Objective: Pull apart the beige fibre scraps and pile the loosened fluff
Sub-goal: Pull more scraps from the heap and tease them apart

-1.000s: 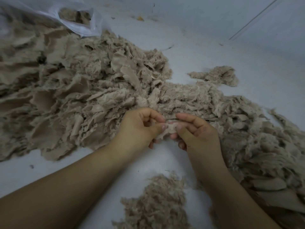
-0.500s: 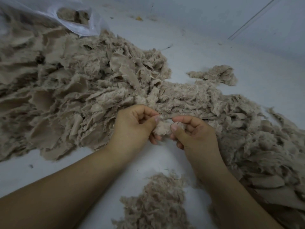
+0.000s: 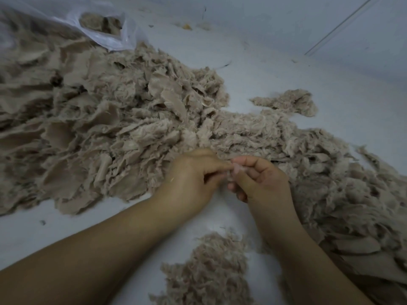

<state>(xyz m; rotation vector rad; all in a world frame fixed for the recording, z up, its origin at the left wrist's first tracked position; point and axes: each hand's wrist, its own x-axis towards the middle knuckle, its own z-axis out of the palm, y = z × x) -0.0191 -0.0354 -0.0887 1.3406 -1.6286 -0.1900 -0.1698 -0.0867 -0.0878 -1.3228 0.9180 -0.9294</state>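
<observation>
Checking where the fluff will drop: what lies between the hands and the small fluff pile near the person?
Head view: only bare white surface separates the hands from the fluff pile.

Place: a plain workroom for sorting textile waste by hand, not a home.
Bulk material: a great heap of beige fibre scraps (image 3: 105, 133) sprawls beyond and to both sides of the left hand (image 3: 193, 181) and right hand (image 3: 262, 183).
Sorted output: a small pile of loosened fluff (image 3: 211, 274) lies nearer than the hands, between the forearms.
Packaging: a clear plastic bag (image 3: 110, 38) holding more scraps lies far beyond the left hand.
Surface: a bare, pale grey surface (image 3: 286, 62) with stray fibres and crumbs.
Tools: bare hands only.
</observation>
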